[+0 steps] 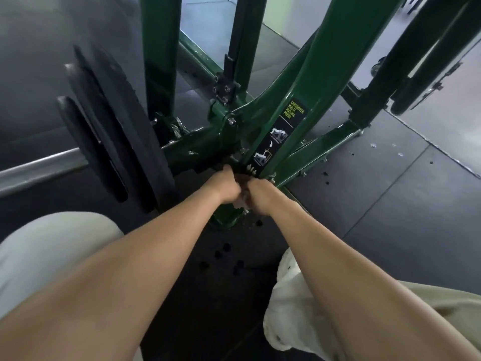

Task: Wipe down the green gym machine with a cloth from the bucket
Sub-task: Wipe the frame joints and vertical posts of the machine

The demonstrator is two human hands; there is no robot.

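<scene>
This is a gym. Just beyond the left hand [229, 188] and right hand [259, 195], which meet low at its base, rises a green painted steel machine frame [320, 74] of angled tubes bolted together. A narrow black label with yellow lettering [279, 136], on the tube just beyond the right hand, reads "CROSSOVER MULTI INCLINE PRESS" over small exercise diagrams. To the left of the left hand, black round weight plates [122, 121] sit loaded on a silver steel bar [39, 168]. Under the hands and out to their right lies a floor of dark square rubber tiles [377, 194], some spotted with small dark marks.
</scene>
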